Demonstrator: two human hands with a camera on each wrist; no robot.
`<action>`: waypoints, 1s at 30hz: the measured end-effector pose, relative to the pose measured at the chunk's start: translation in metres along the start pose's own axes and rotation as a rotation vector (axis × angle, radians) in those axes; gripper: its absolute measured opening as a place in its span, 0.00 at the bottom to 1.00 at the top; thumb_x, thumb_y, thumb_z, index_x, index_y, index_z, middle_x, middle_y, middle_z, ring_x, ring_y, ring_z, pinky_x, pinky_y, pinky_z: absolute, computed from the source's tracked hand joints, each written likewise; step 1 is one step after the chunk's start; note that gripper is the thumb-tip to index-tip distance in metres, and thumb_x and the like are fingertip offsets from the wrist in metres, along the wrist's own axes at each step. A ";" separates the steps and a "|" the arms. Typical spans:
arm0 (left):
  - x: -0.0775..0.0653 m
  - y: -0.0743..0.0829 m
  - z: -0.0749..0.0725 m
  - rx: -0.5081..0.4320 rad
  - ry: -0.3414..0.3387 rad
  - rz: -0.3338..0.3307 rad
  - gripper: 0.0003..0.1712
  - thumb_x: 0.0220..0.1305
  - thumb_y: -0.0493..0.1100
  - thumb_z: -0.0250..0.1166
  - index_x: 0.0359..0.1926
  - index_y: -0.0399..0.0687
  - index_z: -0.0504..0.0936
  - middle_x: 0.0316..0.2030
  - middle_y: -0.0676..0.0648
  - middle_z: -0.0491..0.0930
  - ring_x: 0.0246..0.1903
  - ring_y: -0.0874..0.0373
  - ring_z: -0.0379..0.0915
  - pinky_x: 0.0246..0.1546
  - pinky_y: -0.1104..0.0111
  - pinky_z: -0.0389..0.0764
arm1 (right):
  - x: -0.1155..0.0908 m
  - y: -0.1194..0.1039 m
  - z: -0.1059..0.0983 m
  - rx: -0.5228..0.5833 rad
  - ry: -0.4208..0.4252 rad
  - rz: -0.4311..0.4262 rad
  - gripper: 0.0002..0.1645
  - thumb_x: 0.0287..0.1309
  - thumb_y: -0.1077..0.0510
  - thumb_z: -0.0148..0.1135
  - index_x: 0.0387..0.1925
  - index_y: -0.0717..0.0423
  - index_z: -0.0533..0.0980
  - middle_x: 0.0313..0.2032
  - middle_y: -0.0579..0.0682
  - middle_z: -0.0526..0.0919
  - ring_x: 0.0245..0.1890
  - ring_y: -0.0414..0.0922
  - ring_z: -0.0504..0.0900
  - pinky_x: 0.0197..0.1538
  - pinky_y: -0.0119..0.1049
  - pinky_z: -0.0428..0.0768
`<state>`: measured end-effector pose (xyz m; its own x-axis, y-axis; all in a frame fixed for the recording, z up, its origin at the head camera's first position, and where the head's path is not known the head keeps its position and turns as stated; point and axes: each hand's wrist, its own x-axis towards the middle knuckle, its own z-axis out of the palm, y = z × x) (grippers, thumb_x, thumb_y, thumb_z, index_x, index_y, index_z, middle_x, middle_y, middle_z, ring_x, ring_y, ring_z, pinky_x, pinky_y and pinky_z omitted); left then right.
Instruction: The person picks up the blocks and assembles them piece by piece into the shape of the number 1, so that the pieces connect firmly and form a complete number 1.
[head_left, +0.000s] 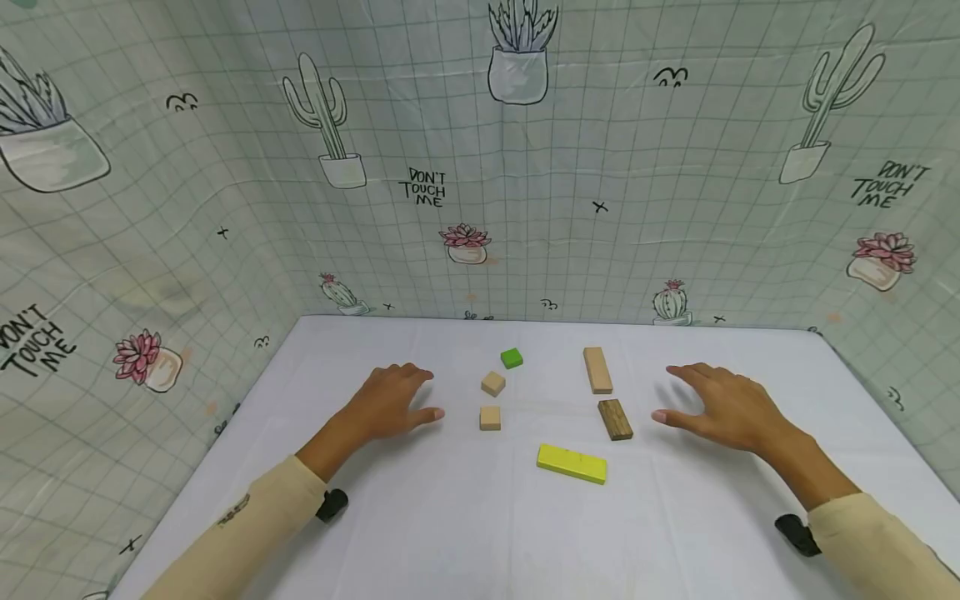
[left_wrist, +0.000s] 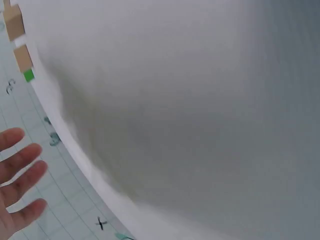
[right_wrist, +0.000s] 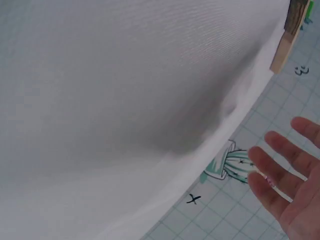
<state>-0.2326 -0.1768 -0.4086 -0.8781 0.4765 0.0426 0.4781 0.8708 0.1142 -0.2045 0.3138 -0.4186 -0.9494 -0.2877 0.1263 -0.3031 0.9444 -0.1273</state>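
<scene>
My left hand [head_left: 388, 403] hovers at the left with fingers extended and thumb apart, holding nothing. Nearest to it are two small pale wooden blocks [head_left: 490, 418], one behind the other, with a flat green block [head_left: 512, 358] farther back. On the right, my right hand [head_left: 726, 407] is also held over the table, fingers spread and palm empty. Closest to that hand lies a dark-grained wooden block [head_left: 616, 419], and behind it a longer light wooden block [head_left: 597, 370]. A long yellow block [head_left: 572, 463] lies nearer the front, between the hands.
All the blocks lie on a table [head_left: 420, 533] covered in white cloth. Behind and beside it hangs a gridded curtain [head_left: 540, 167] printed with cacti and lettering. Black devices [head_left: 332, 505] sit at both wrists, by the beige sleeves [head_left: 255, 521].
</scene>
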 end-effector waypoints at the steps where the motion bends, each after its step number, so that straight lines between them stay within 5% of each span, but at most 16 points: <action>1: 0.000 0.003 -0.001 -0.003 0.018 0.008 0.36 0.66 0.63 0.64 0.63 0.42 0.77 0.60 0.38 0.78 0.60 0.40 0.74 0.60 0.43 0.72 | 0.001 -0.002 -0.001 0.006 -0.007 0.001 0.52 0.55 0.21 0.59 0.66 0.56 0.73 0.60 0.63 0.78 0.56 0.64 0.78 0.45 0.65 0.77; 10: 0.004 0.029 0.001 -0.084 0.131 0.117 0.21 0.68 0.52 0.66 0.51 0.40 0.83 0.43 0.45 0.85 0.44 0.50 0.81 0.48 0.57 0.81 | 0.008 -0.021 -0.003 0.045 -0.086 -0.049 0.50 0.54 0.22 0.61 0.62 0.55 0.76 0.46 0.51 0.86 0.43 0.50 0.84 0.39 0.56 0.80; 19: 0.006 0.064 0.003 -0.147 0.032 0.207 0.18 0.70 0.49 0.65 0.51 0.39 0.82 0.42 0.45 0.84 0.44 0.54 0.78 0.45 0.64 0.82 | 0.015 -0.031 0.002 0.085 -0.205 -0.135 0.45 0.53 0.29 0.68 0.63 0.54 0.75 0.40 0.43 0.84 0.32 0.37 0.75 0.36 0.41 0.75; 30: 0.015 0.096 0.011 -0.089 -0.024 0.345 0.18 0.71 0.50 0.64 0.52 0.42 0.83 0.44 0.47 0.83 0.44 0.58 0.77 0.47 0.70 0.80 | 0.020 -0.042 0.009 0.127 -0.254 -0.167 0.45 0.51 0.37 0.74 0.65 0.54 0.72 0.45 0.45 0.82 0.30 0.36 0.71 0.35 0.36 0.72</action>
<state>-0.1999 -0.0851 -0.4083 -0.6642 0.7443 0.0702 0.7420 0.6449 0.1828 -0.2117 0.2667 -0.4192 -0.8712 -0.4823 -0.0914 -0.4489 0.8581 -0.2495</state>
